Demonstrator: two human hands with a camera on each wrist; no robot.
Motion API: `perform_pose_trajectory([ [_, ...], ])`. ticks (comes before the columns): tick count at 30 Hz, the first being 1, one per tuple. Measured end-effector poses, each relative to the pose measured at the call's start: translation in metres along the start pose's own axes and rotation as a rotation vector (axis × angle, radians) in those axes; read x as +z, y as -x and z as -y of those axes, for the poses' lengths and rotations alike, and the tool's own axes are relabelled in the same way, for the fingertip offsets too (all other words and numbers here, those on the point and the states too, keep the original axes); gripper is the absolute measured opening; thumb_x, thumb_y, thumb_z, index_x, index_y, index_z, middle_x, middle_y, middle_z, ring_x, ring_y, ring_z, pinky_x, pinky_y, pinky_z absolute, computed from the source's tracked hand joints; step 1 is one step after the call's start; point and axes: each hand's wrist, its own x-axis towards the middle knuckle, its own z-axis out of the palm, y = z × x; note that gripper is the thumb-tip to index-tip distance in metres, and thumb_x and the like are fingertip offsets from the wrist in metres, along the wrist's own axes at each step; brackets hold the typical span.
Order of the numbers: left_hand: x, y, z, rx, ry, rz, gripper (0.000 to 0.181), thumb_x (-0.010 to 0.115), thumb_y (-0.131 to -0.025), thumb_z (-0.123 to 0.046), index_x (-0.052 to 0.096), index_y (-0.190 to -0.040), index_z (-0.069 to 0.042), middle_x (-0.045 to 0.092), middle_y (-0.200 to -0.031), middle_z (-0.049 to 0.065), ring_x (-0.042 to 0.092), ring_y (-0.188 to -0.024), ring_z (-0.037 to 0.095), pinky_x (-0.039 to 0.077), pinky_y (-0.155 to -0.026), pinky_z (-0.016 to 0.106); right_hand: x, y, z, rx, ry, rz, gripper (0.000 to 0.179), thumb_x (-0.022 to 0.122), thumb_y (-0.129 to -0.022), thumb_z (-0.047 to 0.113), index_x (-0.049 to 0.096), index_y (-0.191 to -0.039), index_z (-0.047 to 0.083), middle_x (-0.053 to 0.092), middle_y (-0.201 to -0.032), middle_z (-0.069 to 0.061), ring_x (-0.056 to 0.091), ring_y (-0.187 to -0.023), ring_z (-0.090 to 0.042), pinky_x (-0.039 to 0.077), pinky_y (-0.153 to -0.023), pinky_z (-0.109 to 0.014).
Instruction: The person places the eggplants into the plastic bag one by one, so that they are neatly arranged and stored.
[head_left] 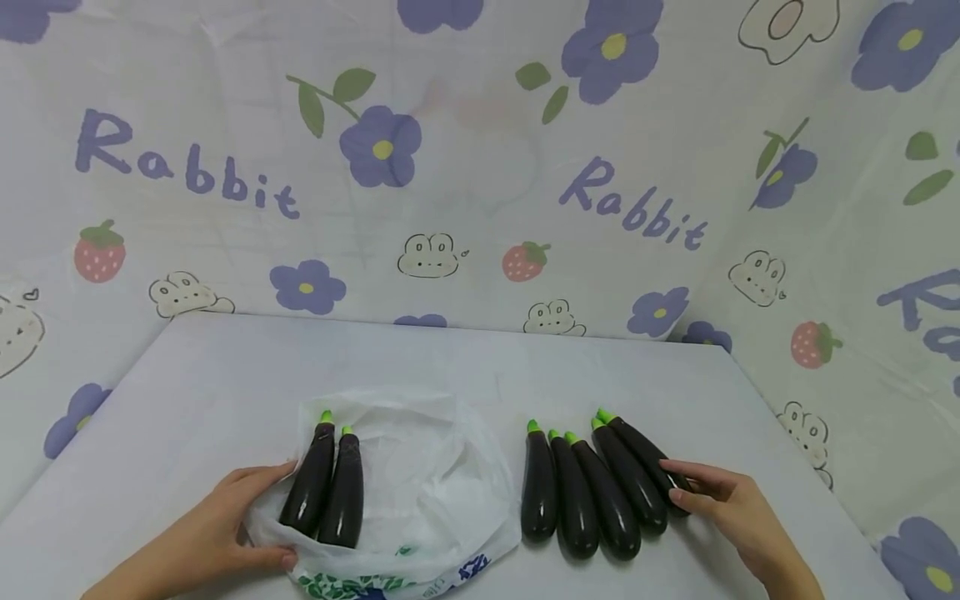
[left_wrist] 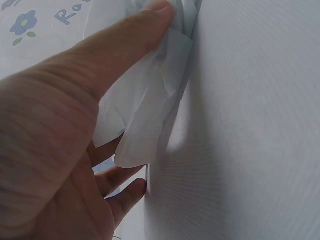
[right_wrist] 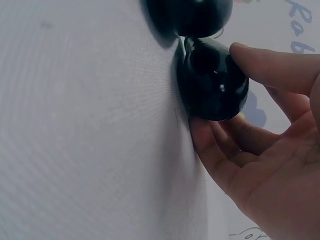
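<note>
The bag (head_left: 480,500) lies spread on the worktop (head_left: 420,358) with its mouth open upward, and two eggplants (head_left: 345,487) rest side by side inside it, against its left wall, stems pointing away from the person. At that same wall the left hand (head_left: 217,525) has the thin plastic between thumb and fingers, though how firmly cannot be told. Right of the bag lie five more eggplants, and the right hand (head_left: 735,512) grips the outer eggplant (head_left: 645,452), the farthest from the bag, by its thick end, thumb on one side and fingers round the other. That skin looks glossy, so a grip at the rounded end alone could slip, and the stem end might swing or drop if lifted. The outer eggplant lies close against its neighbour; pulling or dragging it toward the bag could set the row (head_left: 577,508) rolling. The bag's wall looks limp and low: should the left hand let go, it might fold over the mouth, and a tug on it could roll the pair inside.
</note>
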Motion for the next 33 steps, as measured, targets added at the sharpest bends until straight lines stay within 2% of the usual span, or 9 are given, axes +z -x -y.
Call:
perform_pose_trajectory([
  [3,0.0006,0.0000,0.0004,0.003,0.004,-0.005,0.100,0.081,-0.068,-0.061,0.047,-0.144,-0.007,0.050,-0.134,0.015,0.044,-0.123,0.038,0.042,-0.091,0.060,0.0006,0.0014,-0.0005,0.009,-0.013,0.004,0.053,0.079,-0.085,0.023,0.063,-0.132,0.006,0.053,-0.139,-0.016,0.039,-0.132,-0.034,0.031,-0.103,-0.054],
  [7,0.0016,0.0000,0.0004,-0.024,0.019,0.012,0.102,0.080,-0.067,-0.064,0.047,-0.145,-0.007,0.050,-0.135,0.016,0.043,-0.124,0.038,0.041,-0.092,0.061,-0.0001,0.0028,-0.0005,0.007,-0.039,0.011,0.051,0.077,-0.086,0.018,0.062,-0.132,0.003,0.051,-0.140,-0.018,0.036,-0.134,-0.038,0.029,-0.104,-0.057],
  [11,0.0040,0.0015,0.0003,-0.033,0.027,0.011,0.102,0.080,-0.067,-0.065,0.047,-0.145,-0.009,0.050,-0.135,0.015,0.043,-0.125,0.037,0.041,-0.092,0.060,-0.0007,0.0039,-0.0011,0.006,-0.030,0.005,0.050,0.076,-0.086,0.016,0.062,-0.132,0.002,0.052,-0.139,-0.018,0.037,-0.133,-0.037,0.030,-0.103,-0.057],
  [18,0.0044,0.0018,-0.0025,-0.023,-0.004,0.016,0.101,0.080,-0.067,-0.064,0.047,-0.145,-0.009,0.050,-0.136,0.012,0.043,-0.126,0.033,0.043,-0.092,0.056,-0.0043,0.0069,-0.0030,0.055,-0.027,-0.017,0.053,0.078,-0.086,0.020,0.061,-0.133,0.003,0.048,-0.143,-0.020,0.034,-0.135,-0.038,0.029,-0.105,-0.056],
  [23,0.0019,-0.0010,-0.0043,-0.051,0.030,0.053,0.103,0.079,-0.067,-0.065,0.046,-0.146,-0.007,0.049,-0.137,0.016,0.041,-0.127,0.039,0.040,-0.094,0.061,-0.0055,0.0069,-0.0021,0.055,-0.034,-0.029,0.055,0.078,-0.085,0.026,0.062,-0.133,0.005,0.046,-0.144,-0.021,0.035,-0.134,-0.035,0.031,-0.104,-0.054],
  [27,0.0018,-0.0012,-0.0040,-0.032,0.023,0.027,0.103,0.079,-0.067,-0.065,0.047,-0.144,-0.005,0.051,-0.136,0.015,0.042,-0.126,0.039,0.040,-0.094,0.060,-0.0063,0.0048,-0.0010,0.059,-0.050,-0.035,0.054,0.078,-0.085,0.026,0.062,-0.133,0.006,0.046,-0.145,-0.019,0.033,-0.135,-0.032,0.031,-0.104,-0.051],
  [29,0.0014,-0.0005,-0.0034,-0.012,0.008,0.009,0.102,0.080,-0.067,-0.064,0.047,-0.144,-0.004,0.051,-0.135,0.016,0.042,-0.125,0.038,0.040,-0.093,0.060,-0.0059,0.0034,-0.0004,0.071,-0.066,-0.033,0.051,0.078,-0.086,0.023,0.063,-0.132,0.007,0.046,-0.145,-0.019,0.033,-0.136,-0.034,0.029,-0.105,-0.053],
  [33,-0.0002,0.0006,-0.0031,-0.016,0.000,0.000,0.103,0.081,-0.066,-0.064,0.047,-0.144,-0.005,0.051,-0.134,0.016,0.043,-0.125,0.038,0.040,-0.093,0.060,-0.0045,0.0015,0.0006,0.103,-0.097,-0.027,0.046,0.077,-0.086,0.016,0.065,-0.130,0.007,0.043,-0.147,-0.021,0.029,-0.138,-0.038,0.024,-0.108,-0.056],
])
